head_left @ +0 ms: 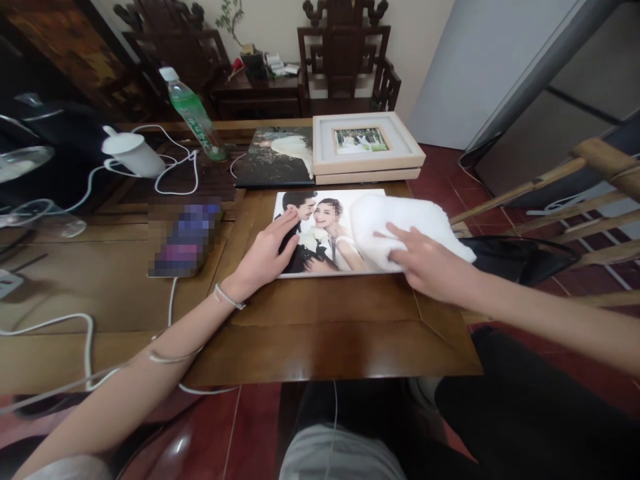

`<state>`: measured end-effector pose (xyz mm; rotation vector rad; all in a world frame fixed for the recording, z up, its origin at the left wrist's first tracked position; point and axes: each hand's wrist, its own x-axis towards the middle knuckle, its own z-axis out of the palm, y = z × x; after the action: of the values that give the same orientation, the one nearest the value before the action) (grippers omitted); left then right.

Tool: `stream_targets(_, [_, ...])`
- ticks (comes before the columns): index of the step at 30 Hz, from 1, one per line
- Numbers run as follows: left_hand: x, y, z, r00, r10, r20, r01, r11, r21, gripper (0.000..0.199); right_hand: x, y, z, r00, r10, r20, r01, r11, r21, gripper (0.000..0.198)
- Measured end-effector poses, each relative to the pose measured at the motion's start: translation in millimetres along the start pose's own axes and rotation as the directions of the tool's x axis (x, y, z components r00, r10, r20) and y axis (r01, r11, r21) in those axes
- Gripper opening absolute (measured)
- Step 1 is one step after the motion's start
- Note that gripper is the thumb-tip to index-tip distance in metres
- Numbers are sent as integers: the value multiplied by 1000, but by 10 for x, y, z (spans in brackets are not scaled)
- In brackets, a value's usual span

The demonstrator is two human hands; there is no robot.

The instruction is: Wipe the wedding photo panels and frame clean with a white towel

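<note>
A white-edged photo panel [320, 250] with a wedding portrait of two people lies flat on the wooden table [330, 340]. My left hand [273, 250] rests on its left side, fingers stretched out over the picture, holding nothing. On the right side of the panel is a folded white cloth [415, 227], which hides that end of the picture and hangs past its edge. My right hand [425, 263] grips and presses the cloth, with some fingers bent into it.
Behind the panel lie a dark photo panel [275, 157] and stacked pale wooden frames [370, 147]. A green-labelled bottle [193, 113], a white lidded cup [133, 153] and a phone [185, 240] with white cables stand to the left. At right is a wooden chair [565, 220].
</note>
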<state>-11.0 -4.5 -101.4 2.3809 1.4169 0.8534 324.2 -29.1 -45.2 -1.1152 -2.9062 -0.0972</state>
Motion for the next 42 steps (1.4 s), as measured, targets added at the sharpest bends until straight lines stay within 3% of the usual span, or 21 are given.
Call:
stream_targets(2, [0, 0, 2, 1000, 0, -3, 0, 1000, 9, 52, -226, -179, 62, 996, -83, -36, 84, 996, 19, 41])
stream_targets(5, [1, 1, 0, 1000, -4, 1, 4, 1000, 12, 51, -421, -375, 107, 992, -108, -57, 111, 993, 40, 44])
stream_targets(9, [1, 1, -9, 1000, -11, 6, 11, 1000, 4, 51, -338, -407, 3, 990, -133, -44, 137, 983, 119, 40])
stream_targets(18, [0, -12, -8, 1000, -3, -3, 3, 1000, 11, 52, 493, 207, -229, 984, 52, 168, -70, 993, 100, 37])
stream_targets(24, [8, -2, -22, 1000, -3, 15, 3, 1000, -2, 50, 937, 604, -251, 982, 114, 150, -131, 986, 104, 32])
stream_targets(29, [6, -5, -20, 1000, 9, 5, -9, 1000, 4, 50, 1039, 659, -263, 980, 140, 144, -158, 980, 118, 35])
stream_targets(32, [5, -13, -13, 1000, 11, 2, -11, 1000, 7, 51, 939, 508, -236, 978, 154, 142, -167, 982, 84, 39])
stream_targets(36, [1, -15, -5, 1000, 19, -9, -19, 1000, 5, 52, 567, 169, -136, 984, 150, 92, -157, 984, 79, 43])
stream_targets(42, [0, -8, -8, 1000, 9, -3, -9, 1000, -12, 50, -156, -294, -1, 995, -87, -58, 94, 986, 137, 41])
